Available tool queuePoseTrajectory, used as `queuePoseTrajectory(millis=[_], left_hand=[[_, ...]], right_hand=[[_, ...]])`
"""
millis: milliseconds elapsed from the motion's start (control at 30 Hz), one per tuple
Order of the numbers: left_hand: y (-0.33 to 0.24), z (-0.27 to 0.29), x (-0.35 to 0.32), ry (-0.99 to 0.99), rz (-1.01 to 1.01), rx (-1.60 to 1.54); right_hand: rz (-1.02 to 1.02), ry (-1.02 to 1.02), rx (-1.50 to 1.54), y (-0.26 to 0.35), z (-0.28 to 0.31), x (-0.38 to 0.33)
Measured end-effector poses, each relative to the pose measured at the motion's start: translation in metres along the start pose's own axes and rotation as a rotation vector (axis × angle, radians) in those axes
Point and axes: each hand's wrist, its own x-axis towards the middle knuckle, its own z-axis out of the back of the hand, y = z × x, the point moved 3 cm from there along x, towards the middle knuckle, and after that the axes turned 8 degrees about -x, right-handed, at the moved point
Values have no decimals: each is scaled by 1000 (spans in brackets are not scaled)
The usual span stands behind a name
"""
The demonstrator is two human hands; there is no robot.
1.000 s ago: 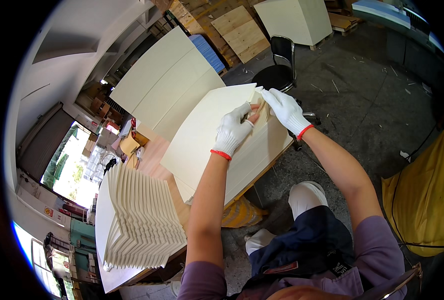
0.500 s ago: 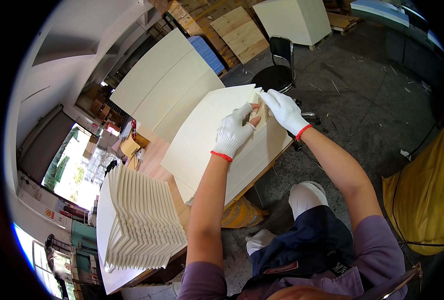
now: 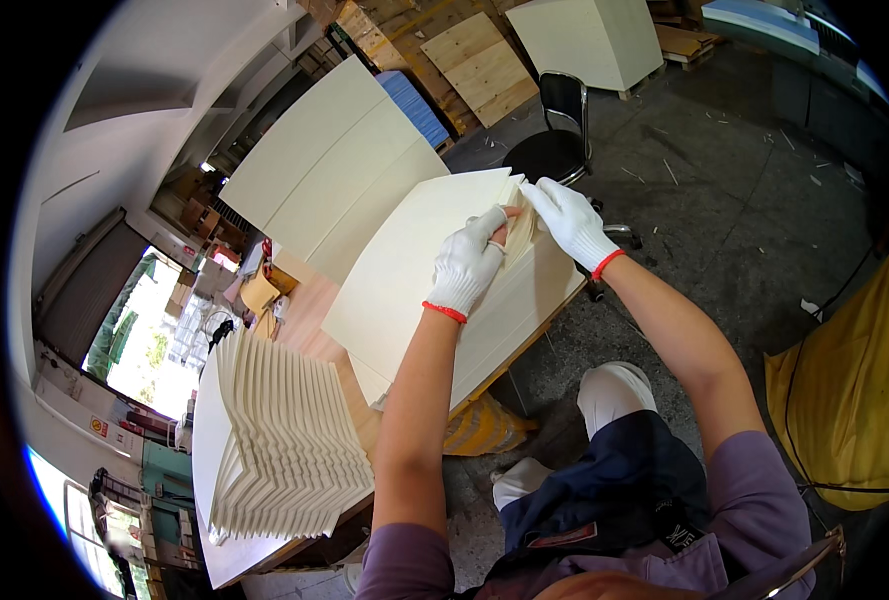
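Observation:
A stack of large cream sheets of paper or thin card (image 3: 404, 250) lies on the table, its right-hand edge partly lifted and fanned. My left hand (image 3: 469, 262), in a white knitted glove with a red cuff and bare thumb and finger tips, is closed on the loose sheets along that edge. At their far right corner, my gloved right hand (image 3: 564, 218) grips the sheets with its fingers together; its fingertips are partly hidden. Under both hands lie more cream sheets (image 3: 494, 340), reaching the table's near edge.
Left of my left forearm stands a fanned, bent pile of cream sheets (image 3: 284, 440). Beyond the work are another broad cream stack (image 3: 339, 165) and a black chair (image 3: 549, 150). A yellow cover (image 3: 849, 390) hangs at the right.
My left thumb has moved up toward the forefinger, closing the gap between them over the sheet edges. My right hand stays at the corner, almost unmoved.

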Motion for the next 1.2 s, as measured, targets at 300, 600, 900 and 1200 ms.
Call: queuePoseTrajectory(millis=[300,600,900,1200], left_hand=[[-6,0,-1,-4,-50,33],[-1,-3,-2,-50,-10,169],[9,-6,-3,-106,-26,87],[-3,-3,-105,-420,-347,-204]], right_hand=[[13,-17,3,-4,-2,2],[-47,20,53,4,3,-3],[-338,-116,681,12,11,-18],[-536,521,947,28,-47,-21]])
